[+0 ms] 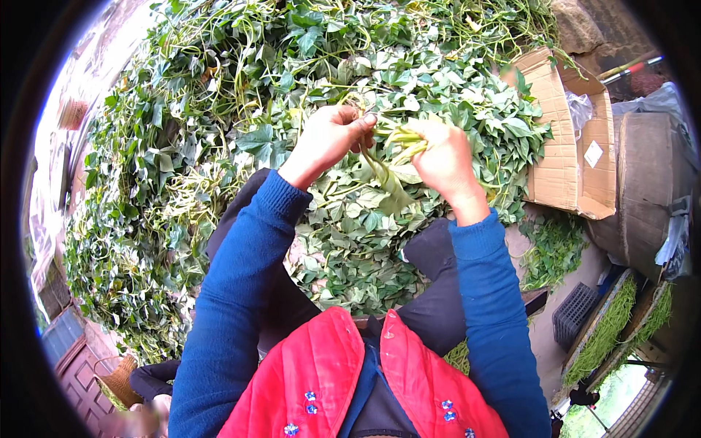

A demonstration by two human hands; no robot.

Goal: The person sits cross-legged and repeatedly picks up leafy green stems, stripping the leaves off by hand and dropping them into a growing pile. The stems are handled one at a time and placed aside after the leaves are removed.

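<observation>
My left hand (332,142) is closed in a pinch on a leafy vine stem, thumb against forefinger. From between my hands a limp green leaf (394,196) hangs, blurred, on its long stalk. My right hand (444,159) is wrapped round a small bunch of pale green leaf stalks (406,144), whose ends point toward my left hand. Both hands are above a wide heap of lobed green leaves and vines (350,259), which look like sweet potato greens. Loose leaves also lie between my knees.
An open cardboard box (551,139) stands at the right edge of the heap, beside a brown rounded container (650,190). Lower right are a dark plastic crate (575,314) and long trays of thin green stems (604,332). A wicker basket (120,379) is at lower left.
</observation>
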